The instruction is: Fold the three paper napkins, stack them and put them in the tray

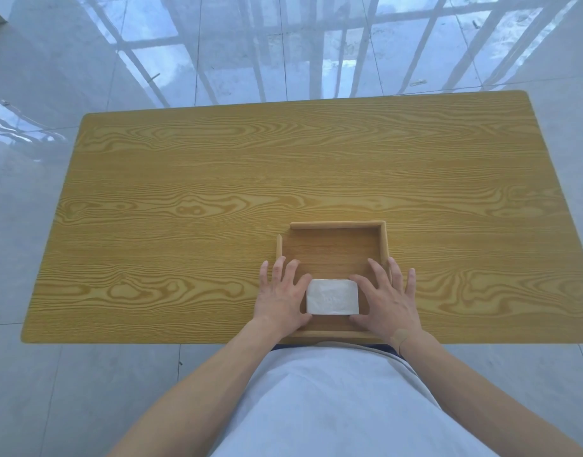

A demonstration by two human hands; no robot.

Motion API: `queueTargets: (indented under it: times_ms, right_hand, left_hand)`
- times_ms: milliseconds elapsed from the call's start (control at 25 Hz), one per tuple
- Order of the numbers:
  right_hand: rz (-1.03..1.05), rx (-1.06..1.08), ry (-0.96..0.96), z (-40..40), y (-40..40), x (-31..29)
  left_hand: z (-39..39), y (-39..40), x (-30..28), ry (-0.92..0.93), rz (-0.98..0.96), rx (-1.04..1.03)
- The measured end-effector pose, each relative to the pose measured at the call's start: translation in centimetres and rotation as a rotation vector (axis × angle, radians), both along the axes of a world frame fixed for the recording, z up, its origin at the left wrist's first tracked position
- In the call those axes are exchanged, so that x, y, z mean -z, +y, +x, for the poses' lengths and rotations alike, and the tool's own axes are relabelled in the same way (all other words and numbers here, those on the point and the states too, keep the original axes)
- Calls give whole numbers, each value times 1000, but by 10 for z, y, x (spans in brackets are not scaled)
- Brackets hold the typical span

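A square wooden tray (336, 224) sits near the table's front edge, straight in front of me. Inside it, against the near wall, lies a white stack of folded paper napkins (332, 297). My left hand (281, 293) rests over the tray's left wall, its thumb and forefinger touching the stack's left side. On the other side, my right hand (387, 296) covers the tray's right wall, with its thumb and forefinger touching the stack's right side. Both hands have spread fingers. How many napkins are in the stack I cannot tell.
The wooden table (217, 199) stretches wide to the left, right and far side of the tray. Beyond its edges is a glossy tiled floor (217, 44). My white shirt fills the bottom of the view.
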State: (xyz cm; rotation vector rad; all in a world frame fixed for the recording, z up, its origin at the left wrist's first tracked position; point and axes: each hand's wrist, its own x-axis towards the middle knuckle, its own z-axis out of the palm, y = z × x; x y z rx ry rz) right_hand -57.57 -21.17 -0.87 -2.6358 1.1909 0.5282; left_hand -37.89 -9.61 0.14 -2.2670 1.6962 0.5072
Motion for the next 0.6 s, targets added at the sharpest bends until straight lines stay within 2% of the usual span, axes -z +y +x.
queueTargets:
  times_ms: [320, 480, 600]
  right_hand:
    - [52, 20, 1, 0, -3, -4]
    - [142, 55, -67, -1, -8, -18]
    - [219, 21, -131, -2, -27, -43]
  left_hand:
    - [0, -1, -3, 2, 27, -13]
    - [1, -1, -13, 56, 27, -26]
    - [13, -5, -32, 198, 7, -22]
